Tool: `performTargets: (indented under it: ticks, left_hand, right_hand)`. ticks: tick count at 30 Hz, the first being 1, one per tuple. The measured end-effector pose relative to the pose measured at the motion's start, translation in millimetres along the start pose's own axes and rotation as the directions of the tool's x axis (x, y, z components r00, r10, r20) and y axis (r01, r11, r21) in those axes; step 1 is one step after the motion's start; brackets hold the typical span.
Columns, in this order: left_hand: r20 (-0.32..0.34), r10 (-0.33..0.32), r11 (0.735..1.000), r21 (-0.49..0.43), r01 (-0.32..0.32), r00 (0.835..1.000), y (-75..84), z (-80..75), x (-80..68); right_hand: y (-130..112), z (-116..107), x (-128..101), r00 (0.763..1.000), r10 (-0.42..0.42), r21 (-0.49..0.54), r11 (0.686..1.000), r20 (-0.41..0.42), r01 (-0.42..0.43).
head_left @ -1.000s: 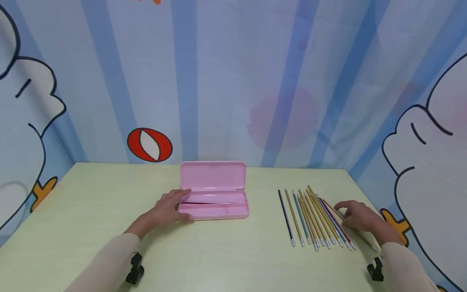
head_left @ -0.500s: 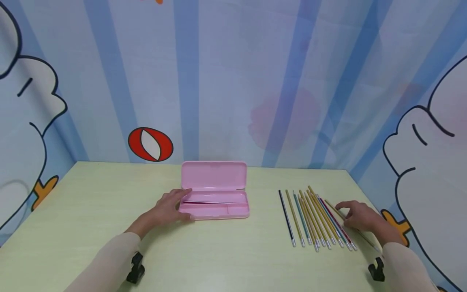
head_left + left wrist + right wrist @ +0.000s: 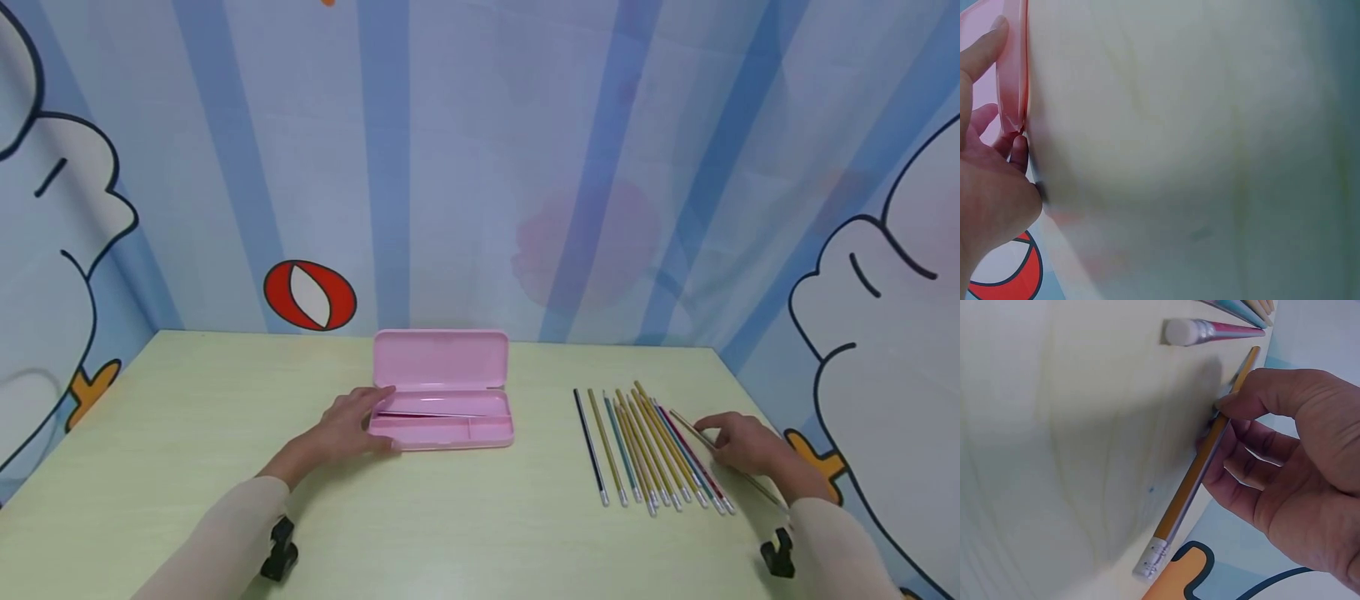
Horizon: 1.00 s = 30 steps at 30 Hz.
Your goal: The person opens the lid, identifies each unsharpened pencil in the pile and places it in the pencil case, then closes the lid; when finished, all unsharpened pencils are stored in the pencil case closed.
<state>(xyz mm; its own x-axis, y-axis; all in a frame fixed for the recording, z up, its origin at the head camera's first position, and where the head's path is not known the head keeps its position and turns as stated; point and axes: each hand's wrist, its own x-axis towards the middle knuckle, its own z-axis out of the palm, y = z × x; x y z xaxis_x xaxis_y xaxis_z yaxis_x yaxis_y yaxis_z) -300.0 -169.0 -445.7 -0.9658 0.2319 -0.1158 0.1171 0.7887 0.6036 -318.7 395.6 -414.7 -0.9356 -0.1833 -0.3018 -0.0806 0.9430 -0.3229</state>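
My left hand (image 3: 347, 429) holds the left end of an open pink pencil case (image 3: 489, 432), thumb at its front edge and fingers toward the hinge side. In the left wrist view the thumb lies on the case's rim (image 3: 1012, 69). At the right, my right hand (image 3: 750, 446) pinches a yellow pencil (image 3: 1190, 481) between thumb and fingers, its white eraser end toward me. Left of that hand several pencils (image 3: 651, 454) lie side by side, yellow, teal, dark and red, erasers toward me. The red pencil (image 3: 1235, 331) is closest to the held one.
A pale yellow table (image 3: 480, 525) carries everything. Behind it hangs a blue striped cloth (image 3: 480, 167) with cartoon shapes, also at both sides. The case's lid (image 3: 441, 360) stands raised at the back, and a divider (image 3: 469, 428) splits its front compartment.
My right hand has shifted slightly right with the yellow pencil, widening its gap from the row. The left hand stays on the pencil case.
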Motion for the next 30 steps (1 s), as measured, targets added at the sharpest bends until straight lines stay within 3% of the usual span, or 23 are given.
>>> performTargets:
  ticks: [16, 30]
  left_hand:
    - [-0.003, 0.001, 1.000, -0.010, -0.001, 1.000, 1.4, 4.0, 0.7]
    - [-0.003, 0.011, 1.000, 0.004, -0.011, 1.000, 0.4, 0.3, 1.2]
  right_hand:
    - [-6, -5, -8, 0.999, -0.038, 0.008, 0.999, 0.010, 0.038]
    - [-17, -21, -21, 0.982, -0.178, 0.035, 0.983, -0.060, 0.180]
